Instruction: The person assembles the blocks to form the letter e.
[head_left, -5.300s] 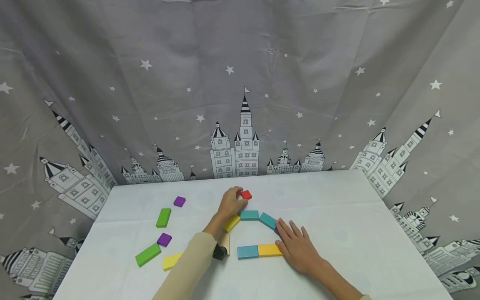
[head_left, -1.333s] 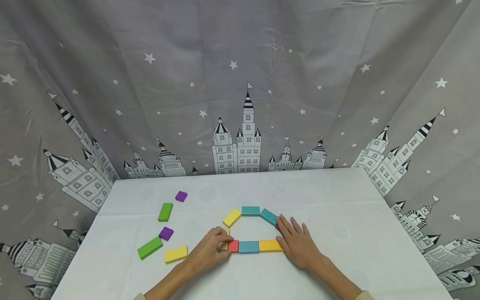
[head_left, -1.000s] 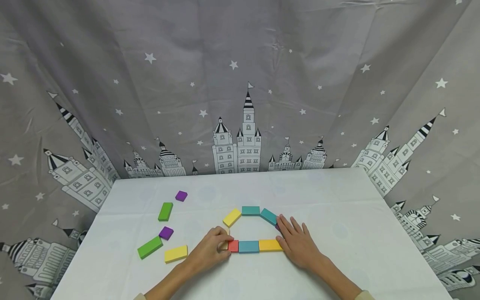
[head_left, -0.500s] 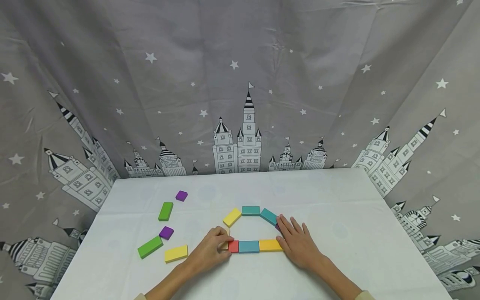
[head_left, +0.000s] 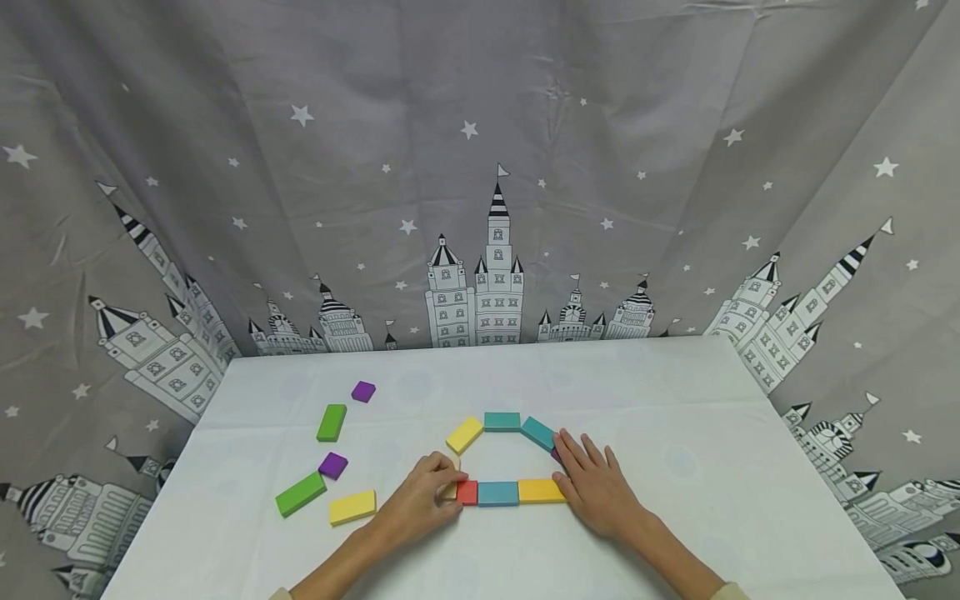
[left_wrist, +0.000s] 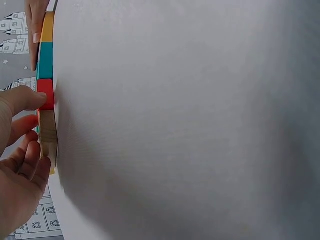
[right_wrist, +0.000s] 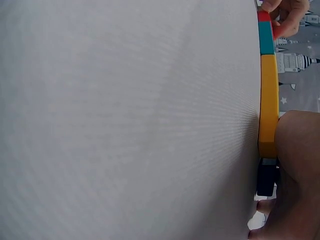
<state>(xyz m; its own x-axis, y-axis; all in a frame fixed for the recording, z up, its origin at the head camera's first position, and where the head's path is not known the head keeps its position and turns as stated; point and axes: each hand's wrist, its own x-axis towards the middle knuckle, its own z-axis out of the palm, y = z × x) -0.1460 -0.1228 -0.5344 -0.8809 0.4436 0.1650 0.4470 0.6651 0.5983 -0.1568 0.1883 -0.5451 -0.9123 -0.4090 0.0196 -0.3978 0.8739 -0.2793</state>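
My left hand (head_left: 418,498) pinches a small red block (head_left: 467,493) between thumb and index finger. That block touches the left end of a blue block (head_left: 498,494), which adjoins an orange-yellow block (head_left: 542,491). A natural wood block (left_wrist: 48,126) lies beside the red one, partly behind the left fingers. Straight-fingered, my right hand (head_left: 600,492) lies over the ring's right side, its thumb by the orange-yellow block. Under its fingers a purple block (head_left: 556,455) is mostly covered. Closing the ring at the back are a yellow block (head_left: 464,435) and two teal blocks (head_left: 502,422).
On the table's left lie two green blocks (head_left: 301,494), two purple blocks (head_left: 333,466) and another yellow block (head_left: 352,507). A grey curtain (head_left: 480,125) printed with castles and stars hangs behind the white table (head_left: 675,400).
Since the earliest frame, my left hand has brought the red block from behind the ring to the front row, against the blue block. Through the last second both hands stay still.
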